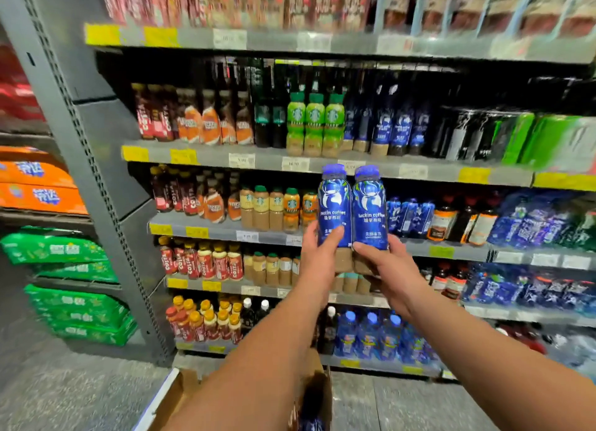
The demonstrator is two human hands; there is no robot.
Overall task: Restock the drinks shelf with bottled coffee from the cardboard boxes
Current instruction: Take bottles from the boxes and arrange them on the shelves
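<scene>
Blurred shelves (206, 155) behind; left hand (317, 259) grips left bottle (333, 205), right hand (383, 266) right bottle (369, 208), bases covered.

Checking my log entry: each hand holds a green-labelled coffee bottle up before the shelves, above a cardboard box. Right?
Only the colour is wrong. The head view shows the left hand and right hand each gripping a blue-labelled bottle, not green; the rest holds.

My left hand (317, 256) covers the lower label text of the left bottle (333, 205). My right hand (387, 263) hides the same part of the right bottle (369, 208). Below my wrists, my forearm masks most of the cardboard box (319, 385), which the bottom edge cuts off. Above my hands, the price tags (242, 159) are too blurred to read.
</scene>
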